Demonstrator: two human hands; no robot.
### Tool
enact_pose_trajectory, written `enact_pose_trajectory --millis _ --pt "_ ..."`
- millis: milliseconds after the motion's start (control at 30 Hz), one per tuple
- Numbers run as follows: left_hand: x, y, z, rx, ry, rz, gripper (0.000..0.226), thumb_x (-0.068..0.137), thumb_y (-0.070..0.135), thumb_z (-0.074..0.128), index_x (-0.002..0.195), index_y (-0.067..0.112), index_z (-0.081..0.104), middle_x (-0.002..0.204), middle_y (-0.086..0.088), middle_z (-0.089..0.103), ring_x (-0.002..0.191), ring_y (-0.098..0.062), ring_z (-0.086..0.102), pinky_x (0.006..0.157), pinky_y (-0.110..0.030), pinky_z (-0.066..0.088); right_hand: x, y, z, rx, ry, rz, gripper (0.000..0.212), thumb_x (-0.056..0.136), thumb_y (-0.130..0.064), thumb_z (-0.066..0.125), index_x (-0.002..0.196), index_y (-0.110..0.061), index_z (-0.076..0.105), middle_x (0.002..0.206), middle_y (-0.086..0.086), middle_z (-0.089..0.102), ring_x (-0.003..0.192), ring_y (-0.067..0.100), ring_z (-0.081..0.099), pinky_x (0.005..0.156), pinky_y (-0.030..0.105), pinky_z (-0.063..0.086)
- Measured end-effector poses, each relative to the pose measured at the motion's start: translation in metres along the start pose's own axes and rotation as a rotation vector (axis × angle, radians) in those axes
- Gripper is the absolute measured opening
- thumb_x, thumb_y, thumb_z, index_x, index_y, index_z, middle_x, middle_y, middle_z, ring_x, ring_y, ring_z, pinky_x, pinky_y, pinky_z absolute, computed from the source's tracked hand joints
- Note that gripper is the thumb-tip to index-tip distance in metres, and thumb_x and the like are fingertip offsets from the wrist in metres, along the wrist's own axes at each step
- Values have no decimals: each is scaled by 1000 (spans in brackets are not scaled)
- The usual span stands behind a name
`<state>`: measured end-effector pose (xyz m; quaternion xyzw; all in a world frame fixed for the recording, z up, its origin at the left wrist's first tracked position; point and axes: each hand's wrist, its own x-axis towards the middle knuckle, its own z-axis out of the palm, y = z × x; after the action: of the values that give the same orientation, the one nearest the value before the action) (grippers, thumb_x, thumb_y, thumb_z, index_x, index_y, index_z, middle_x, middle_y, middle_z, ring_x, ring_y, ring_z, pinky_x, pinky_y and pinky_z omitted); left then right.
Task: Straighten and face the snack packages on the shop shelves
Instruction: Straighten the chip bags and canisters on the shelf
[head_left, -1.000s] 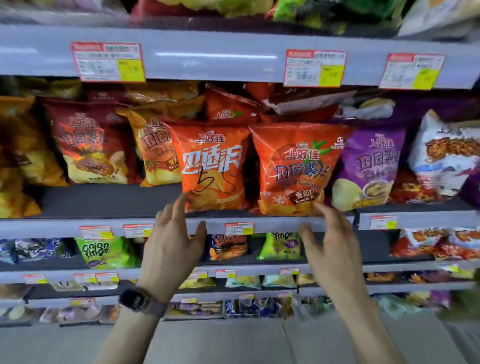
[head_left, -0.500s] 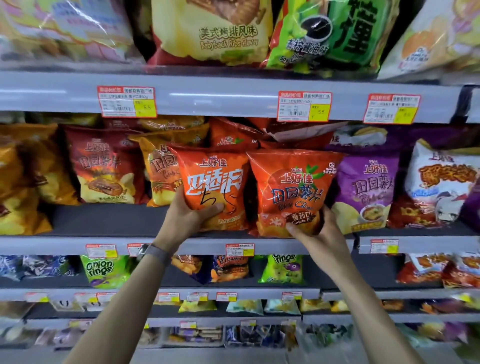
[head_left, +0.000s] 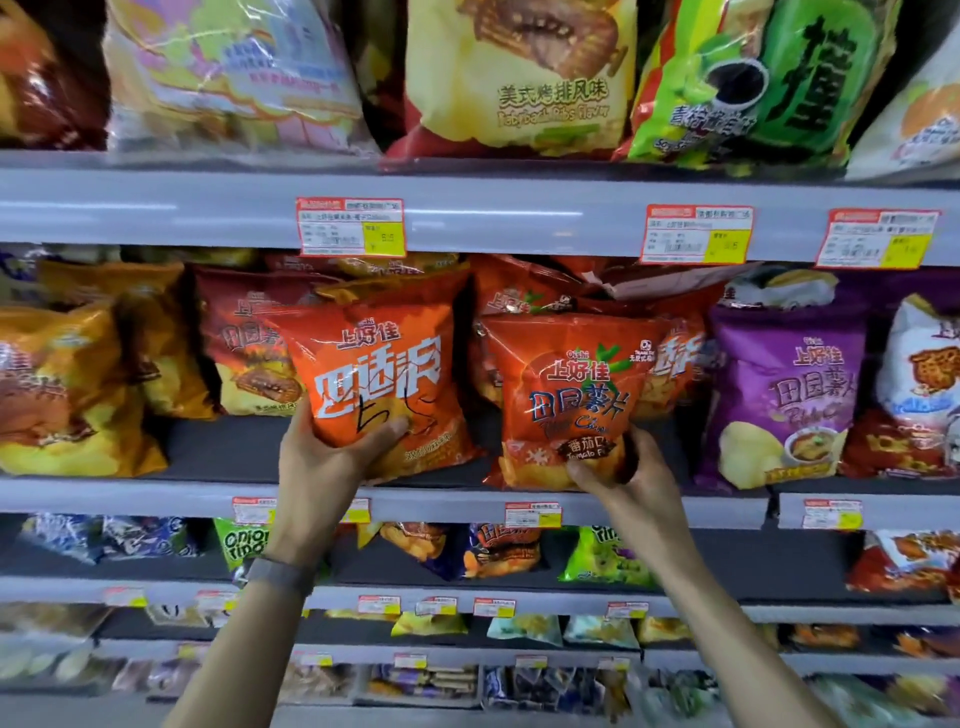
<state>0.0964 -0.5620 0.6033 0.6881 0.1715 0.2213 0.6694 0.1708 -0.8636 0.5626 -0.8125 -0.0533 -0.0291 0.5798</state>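
Two orange snack bags stand at the front of the middle shelf (head_left: 156, 496). My left hand (head_left: 332, 457) grips the lower left corner of the orange bag with white lettering (head_left: 384, 384), thumb across its front; the bag tilts and sits slightly off the shelf. My right hand (head_left: 618, 475) grips the bottom of the orange tomato chip bag (head_left: 561, 395), which rests on the shelf. More orange and red bags (head_left: 524, 296) lie jumbled behind them.
A purple chip bag (head_left: 779, 395) stands to the right, a dark red bag (head_left: 244, 343) and yellow-orange bags (head_left: 62, 384) to the left. Large bags fill the upper shelf (head_left: 519, 218). Lower shelves hold small packets such as green onion rings (head_left: 244, 545). Price tags line the shelf edges.
Both hands rose from below the shelf edge and took hold of the two orange bags. The left bag has been lifted and tilted. The camera moved closer and upward.
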Motion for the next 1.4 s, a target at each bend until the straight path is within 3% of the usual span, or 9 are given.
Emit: enact_pose_trajectory --millis 100,233,367,500,667,867,1100,1267,1400 --pt "-3 2 -28 -16 47 1 76 62 35 102 128 23 67 119 0 79 108 -25 78 93 -51 62 -2 -9 34 29 -34 -6 70 84 -39 84 143 -28 48 119 -26 63 104 -10 59 86 14 47" --pt "-14 7 -54 -35 38 -8 70 68 20 97 130 17 65 118 -2 80 107 -25 78 94 -51 62 -1 -18 64 34 -12 -25 62 85 -35 84 135 -40 47 123 -21 63 107 -12 58 81 1 40" --pt "-25 8 -63 7 -6 -32 65 67 21 94 125 23 66 113 3 81 101 -21 79 82 -40 66 -4 -24 79 42 10 -9 59 85 -35 83 132 -40 48 124 -18 64 108 -8 58 90 17 43" --pt "-37 6 -54 41 -101 -55 69 66 22 94 128 21 65 113 3 81 100 -21 79 81 -43 66 -12 -24 79 49 58 -3 67 86 -37 83 143 -33 49 131 -20 61 113 -14 55 94 15 43" --pt "-51 8 -16 71 -249 -67 69 65 19 94 127 20 64 110 8 81 98 -13 79 76 -23 64 -52 -18 62 136 154 6 41 95 -37 72 134 -31 60 126 -17 67 118 2 62 102 33 50" --pt "-71 16 59 134 -341 -23 71 65 34 96 128 31 63 112 14 80 100 -8 78 82 -30 65 -76 -13 24 253 205 59 17 106 -32 55 117 -31 68 109 -8 75 101 16 72 76 40 62" --pt "-82 23 166 291 -274 69 70 64 67 93 121 40 62 106 20 79 92 -4 77 79 -40 65 -60 5 -48 369 312 71 23 103 -37 48 119 -35 64 103 -20 75 93 5 73 72 19 58" --pt "-68 28 223 352 -200 131 67 69 56 94 124 34 62 105 19 78 90 2 75 79 -33 63 -32 21 -92 194 155 -4 43 100 -34 62 140 -42 51 121 -40 61 109 -17 57 80 3 45" --pt "-63 23 245 301 -167 127 72 71 41 96 131 27 59 110 18 77 94 5 74 76 -17 60 -4 32 -104 70 35 -51 53 99 -35 66 147 -44 43 142 -28 52 127 -17 45 97 2 36"
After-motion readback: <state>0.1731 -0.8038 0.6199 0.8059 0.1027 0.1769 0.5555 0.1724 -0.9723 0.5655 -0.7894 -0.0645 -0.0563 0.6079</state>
